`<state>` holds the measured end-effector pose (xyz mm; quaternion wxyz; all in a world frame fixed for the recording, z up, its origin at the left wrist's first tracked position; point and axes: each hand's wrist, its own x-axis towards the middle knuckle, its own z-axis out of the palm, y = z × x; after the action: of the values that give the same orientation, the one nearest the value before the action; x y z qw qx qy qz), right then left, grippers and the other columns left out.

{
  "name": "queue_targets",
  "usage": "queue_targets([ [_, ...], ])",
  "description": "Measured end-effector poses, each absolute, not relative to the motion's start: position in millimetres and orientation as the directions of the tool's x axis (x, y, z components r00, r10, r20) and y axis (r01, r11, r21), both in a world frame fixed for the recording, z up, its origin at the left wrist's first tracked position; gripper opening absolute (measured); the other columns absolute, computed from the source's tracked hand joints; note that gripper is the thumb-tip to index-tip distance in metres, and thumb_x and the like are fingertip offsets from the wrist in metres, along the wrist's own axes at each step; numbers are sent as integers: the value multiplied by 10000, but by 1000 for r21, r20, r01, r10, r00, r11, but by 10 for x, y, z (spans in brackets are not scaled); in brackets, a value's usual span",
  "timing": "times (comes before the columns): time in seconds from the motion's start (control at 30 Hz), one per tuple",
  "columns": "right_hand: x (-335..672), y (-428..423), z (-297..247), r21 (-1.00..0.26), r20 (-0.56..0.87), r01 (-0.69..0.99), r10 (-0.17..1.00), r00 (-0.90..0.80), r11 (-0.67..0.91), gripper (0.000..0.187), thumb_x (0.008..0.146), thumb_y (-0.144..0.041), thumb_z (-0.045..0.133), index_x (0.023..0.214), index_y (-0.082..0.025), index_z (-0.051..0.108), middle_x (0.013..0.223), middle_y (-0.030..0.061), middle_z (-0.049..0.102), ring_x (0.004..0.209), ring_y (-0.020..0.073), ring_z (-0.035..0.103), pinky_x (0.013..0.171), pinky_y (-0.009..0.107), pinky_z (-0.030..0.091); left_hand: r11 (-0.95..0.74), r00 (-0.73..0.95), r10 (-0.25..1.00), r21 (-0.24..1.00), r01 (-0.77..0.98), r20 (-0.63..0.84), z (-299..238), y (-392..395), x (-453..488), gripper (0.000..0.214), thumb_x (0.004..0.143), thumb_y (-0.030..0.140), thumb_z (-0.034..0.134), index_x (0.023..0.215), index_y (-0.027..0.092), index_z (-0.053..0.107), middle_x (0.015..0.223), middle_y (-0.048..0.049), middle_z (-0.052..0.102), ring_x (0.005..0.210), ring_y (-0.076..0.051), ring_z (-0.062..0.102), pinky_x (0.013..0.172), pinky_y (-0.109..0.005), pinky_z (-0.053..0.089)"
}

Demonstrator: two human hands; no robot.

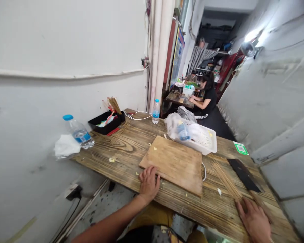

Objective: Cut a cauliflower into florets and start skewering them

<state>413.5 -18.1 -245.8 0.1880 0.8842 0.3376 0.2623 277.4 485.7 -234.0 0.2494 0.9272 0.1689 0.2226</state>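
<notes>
My left hand (149, 182) lies flat on the wooden table (131, 148), fingers spread, touching the near left corner of a wooden cutting board (176, 162). My right hand (254, 221) rests at the table's near right edge on the near end of a bundle of bamboo skewers (224, 179), its fingers stretched out over them. A black cleaver (243, 174) lies just beyond that hand, its handle running toward my fingers. Neither hand grips anything that I can see.
A white basket (201, 138) with a plastic bag (178, 126) stands behind the board. A black tray (107, 122) with sticks, two water bottles (78, 132), a tissue (65, 145) and a green card (240, 147) sit around. Another person (206, 96) sits at a farther table.
</notes>
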Motion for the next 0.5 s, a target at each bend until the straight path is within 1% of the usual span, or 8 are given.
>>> queue_targets([
  [0.1,4117,-132,-2407,508,331,484,680,654,-713,426,784,-156,351,981,-209,726,998,136,681,985,297,596,770,422,471,-813,848,399,563,151,350,-2341,4878,2756,390,859,270,457,1232,197,543,1271,-116,536,1191,-276,439,1016,-475,288],
  [0.2,4063,12,-2304,442,356,458,619,700,-771,416,788,-194,336,954,-196,717,991,124,681,964,285,610,780,419,487,-812,852,367,575,98,373,-2363,4896,2698,393,858,261,455,1238,191,533,1275,-117,539,1209,-275,433,1029,-475,277],
  [0.23,4038,81,-2263,400,388,422,567,727,-814,406,799,-233,337,957,-197,709,1001,123,674,958,288,612,773,428,490,-812,852,356,579,78,384,-2381,4899,2675,397,860,263,455,1245,192,525,1280,-116,536,1215,-273,430,1031,-475,277],
  [0.33,3960,286,-2157,236,522,257,345,780,-937,416,823,-401,349,1019,-229,673,1054,123,642,933,319,615,725,476,488,-800,838,339,600,18,427,-2442,4894,2696,446,859,288,476,1295,194,475,1314,-124,504,1247,-273,411,1044,-482,279],
  [0.37,3940,334,-2135,186,554,228,294,779,-956,430,821,-441,350,1048,-247,660,1064,123,633,931,330,615,712,489,483,-791,831,338,611,-3,442,-2447,4887,2768,492,845,309,505,1319,190,447,1336,-132,482,1268,-282,393,1053,-489,276],
  [0.4,3926,362,-2123,146,575,231,272,772,-962,443,817,-462,348,1075,-263,649,1066,124,627,936,340,615,706,499,479,-777,824,346,630,-17,449,-2432,4881,2887,562,820,338,548,1344,181,416,1363,-145,451,1294,-297,365,1062,-499,271],
  [0.47,3922,355,-2132,94,602,288,285,746,-953,471,808,-469,348,1138,-278,626,1061,138,619,965,361,609,708,511,470,-721,817,396,693,-7,420,-2320,4875,3277,750,749,409,638,1386,141,347,1412,-187,380,1337,-338,304,1071,-517,272],
  [0.5,3934,321,-2152,79,618,317,296,729,-945,492,803,-465,354,1180,-277,607,1055,149,617,977,371,604,711,516,467,-676,814,439,737,20,381,-2219,4878,3537,838,717,446,670,1398,111,316,1423,-218,351,1345,-358,287,1065,-522,283],
])
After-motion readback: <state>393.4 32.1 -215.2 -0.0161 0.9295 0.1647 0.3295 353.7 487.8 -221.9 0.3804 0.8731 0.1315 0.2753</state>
